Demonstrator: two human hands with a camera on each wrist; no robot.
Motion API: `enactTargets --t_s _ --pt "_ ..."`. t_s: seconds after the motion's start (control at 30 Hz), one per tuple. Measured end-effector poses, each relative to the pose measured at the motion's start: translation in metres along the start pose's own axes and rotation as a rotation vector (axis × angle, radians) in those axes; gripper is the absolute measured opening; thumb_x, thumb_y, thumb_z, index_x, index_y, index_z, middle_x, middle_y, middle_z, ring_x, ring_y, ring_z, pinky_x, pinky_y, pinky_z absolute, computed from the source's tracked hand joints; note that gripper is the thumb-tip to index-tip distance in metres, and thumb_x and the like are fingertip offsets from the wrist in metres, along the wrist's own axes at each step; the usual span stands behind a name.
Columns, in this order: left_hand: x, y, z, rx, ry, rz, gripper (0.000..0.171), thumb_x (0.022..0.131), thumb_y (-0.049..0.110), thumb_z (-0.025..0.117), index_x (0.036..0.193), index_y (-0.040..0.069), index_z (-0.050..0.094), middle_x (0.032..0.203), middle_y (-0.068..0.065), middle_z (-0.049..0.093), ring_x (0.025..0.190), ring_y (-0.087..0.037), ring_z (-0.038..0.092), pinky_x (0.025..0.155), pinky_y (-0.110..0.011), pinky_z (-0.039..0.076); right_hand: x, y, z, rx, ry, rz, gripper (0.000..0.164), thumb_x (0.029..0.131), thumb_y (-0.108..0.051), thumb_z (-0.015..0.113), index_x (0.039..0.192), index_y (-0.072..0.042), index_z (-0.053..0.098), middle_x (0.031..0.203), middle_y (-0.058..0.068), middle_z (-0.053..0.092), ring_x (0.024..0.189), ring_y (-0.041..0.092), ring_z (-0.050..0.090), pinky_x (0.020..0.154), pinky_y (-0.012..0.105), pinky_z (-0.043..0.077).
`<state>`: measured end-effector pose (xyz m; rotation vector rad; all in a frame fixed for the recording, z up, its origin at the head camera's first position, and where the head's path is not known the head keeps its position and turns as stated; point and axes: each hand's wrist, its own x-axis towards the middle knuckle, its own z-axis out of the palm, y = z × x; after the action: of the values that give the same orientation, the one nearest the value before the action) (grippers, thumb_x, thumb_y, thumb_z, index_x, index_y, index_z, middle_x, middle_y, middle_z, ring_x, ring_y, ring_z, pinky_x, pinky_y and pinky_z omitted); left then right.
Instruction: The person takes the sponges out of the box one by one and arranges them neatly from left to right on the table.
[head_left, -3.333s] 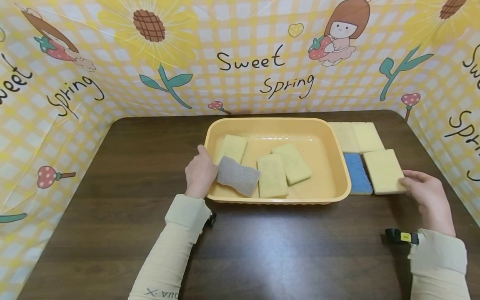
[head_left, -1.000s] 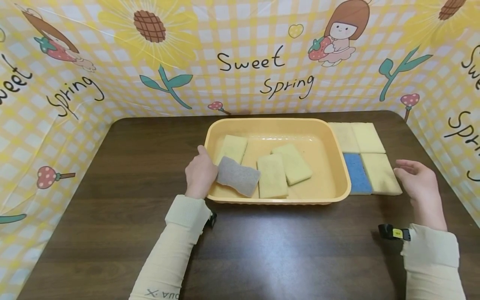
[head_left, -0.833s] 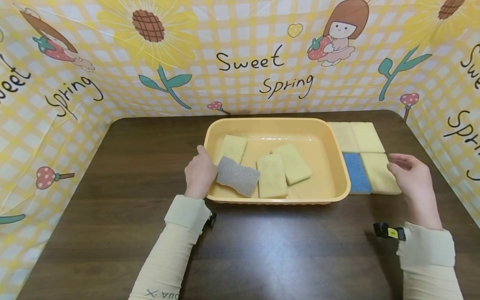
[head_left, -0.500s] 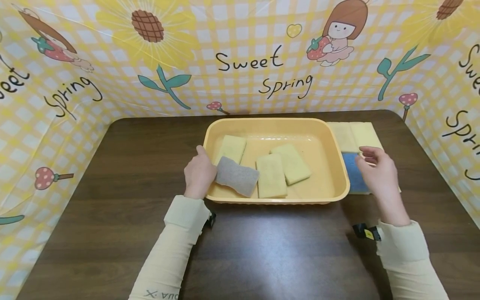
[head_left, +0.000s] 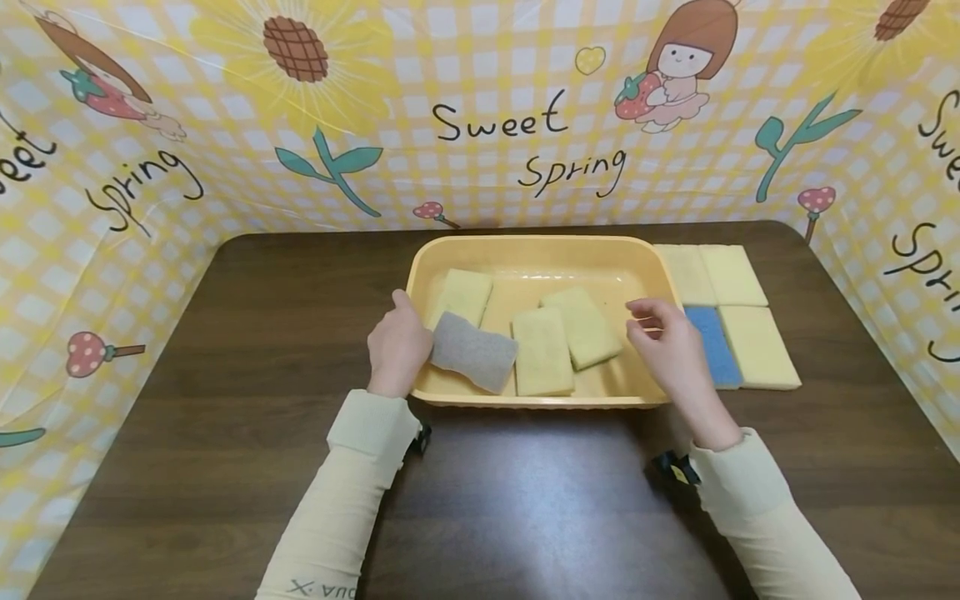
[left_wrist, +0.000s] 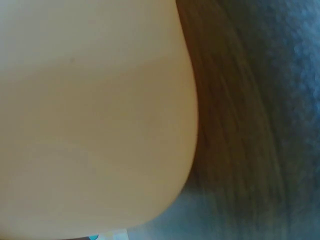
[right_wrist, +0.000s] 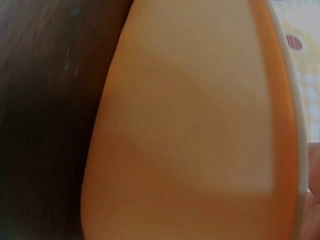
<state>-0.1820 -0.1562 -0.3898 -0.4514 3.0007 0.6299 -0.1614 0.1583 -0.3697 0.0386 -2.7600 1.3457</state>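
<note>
In the head view, my left hand (head_left: 399,346) grips the left wall of a yellow plastic basin (head_left: 525,240), its fingers partly hidden by the rim. My right hand (head_left: 667,342) hovers over the basin's right end, fingers loosely bent and holding nothing. Nearest to its fingertips lies a pale yellow sponge (head_left: 588,329), partly under another yellow sponge (head_left: 542,354). At the basin's left end a wavy grey sponge (head_left: 474,352) overlaps a third yellow sponge (head_left: 463,296). Both wrist views are mostly filled by the basin's outer wall (left_wrist: 100,150).
Right of the basin, a blue sponge (head_left: 712,346) and a yellow sponge (head_left: 759,348) lie flat side by side. Behind them sit two more yellow sponges (head_left: 731,275), forming a two-by-two block. The dark wooden table (head_left: 247,333) ends at a patterned cloth backdrop (head_left: 480,83).
My right hand lowered a yellow sponge beside the blue one, let it go, then moved left across the blocks to above the basin. My left hand and the basin stayed put.
</note>
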Motion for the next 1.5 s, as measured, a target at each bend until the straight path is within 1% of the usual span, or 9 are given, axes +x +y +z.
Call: enactTargets --t_s 0.2,0.43,0.63,0.8,0.9,1.17,1.37,1.5 --pt "-0.001 0.001 0.0 0.007 -0.001 -0.002 0.04 0.086 0.01 0.052 0.121 -0.002 0.037 0.089 -0.023 0.064 0.074 -0.035 0.064 0.065 -0.048 0.051 0.001 -0.009 0.019 -0.019 -0.098 -0.023 0.034 0.093 -0.01 0.053 0.123 0.004 0.056 0.116 0.025 0.061 0.104 0.038 0.061 0.092 0.047 0.048" --pt "-0.001 0.001 -0.001 0.012 0.002 -0.002 0.04 0.086 0.01 0.052 0.12 -0.002 0.037 0.088 -0.022 0.063 0.074 -0.035 0.064 0.065 -0.048 0.05 0.002 -0.016 0.036 -0.09 -0.192 0.016 0.042 0.092 -0.017 0.054 0.13 0.0 0.05 0.11 0.019 0.062 0.103 0.034 0.063 0.089 0.045 0.048" --pt "0.0 0.002 0.0 0.012 -0.008 -0.007 0.04 0.086 0.01 0.052 0.12 -0.002 0.036 0.089 -0.023 0.063 0.075 -0.035 0.064 0.066 -0.048 0.05 0.004 -0.017 0.045 -0.129 -0.218 0.039 0.045 0.091 -0.02 0.057 0.13 0.001 0.049 0.105 0.018 0.064 0.098 0.032 0.064 0.085 0.042 0.048" --pt "0.001 0.002 0.0 0.016 -0.011 -0.007 0.042 0.086 0.011 0.052 0.122 -0.002 0.036 0.089 -0.023 0.064 0.076 -0.036 0.064 0.067 -0.049 0.051 0.005 -0.018 0.049 -0.187 -0.239 0.044 0.049 0.09 -0.024 0.061 0.129 0.002 0.049 0.097 0.015 0.066 0.088 0.028 0.062 0.081 0.039 0.046" --pt "0.001 0.001 0.001 0.021 -0.01 -0.002 0.041 0.086 0.011 0.051 0.121 -0.002 0.036 0.089 -0.023 0.064 0.075 -0.036 0.064 0.067 -0.05 0.051 0.006 -0.018 0.051 -0.205 -0.252 0.053 0.051 0.089 -0.026 0.061 0.129 0.003 0.048 0.096 0.014 0.066 0.083 0.026 0.059 0.08 0.038 0.045" --pt "0.001 0.001 0.001 0.015 -0.014 -0.006 0.04 0.087 0.012 0.052 0.12 -0.002 0.035 0.09 -0.023 0.064 0.077 -0.036 0.064 0.069 -0.05 0.051 0.008 -0.021 0.053 -0.252 -0.317 0.088 0.055 0.089 -0.03 0.062 0.13 0.003 0.048 0.101 0.016 0.066 0.088 0.027 0.06 0.085 0.041 0.046" --pt "0.001 0.001 -0.001 0.012 -0.01 -0.012 0.041 0.086 0.011 0.053 0.12 -0.002 0.036 0.09 -0.024 0.064 0.076 -0.037 0.064 0.069 -0.05 0.051 0.009 -0.023 0.056 -0.273 -0.323 0.087 0.054 0.089 -0.029 0.063 0.13 0.002 0.048 0.101 0.015 0.065 0.088 0.026 0.059 0.085 0.04 0.046" --pt "0.0 0.001 0.0 0.009 -0.017 -0.013 0.041 0.086 0.011 0.052 0.121 -0.002 0.035 0.09 -0.024 0.063 0.077 -0.037 0.064 0.069 -0.05 0.051 0.01 -0.024 0.057 -0.295 -0.323 0.09 0.053 0.088 -0.028 0.063 0.13 0.001 0.048 0.103 0.015 0.067 0.091 0.027 0.061 0.085 0.041 0.046"
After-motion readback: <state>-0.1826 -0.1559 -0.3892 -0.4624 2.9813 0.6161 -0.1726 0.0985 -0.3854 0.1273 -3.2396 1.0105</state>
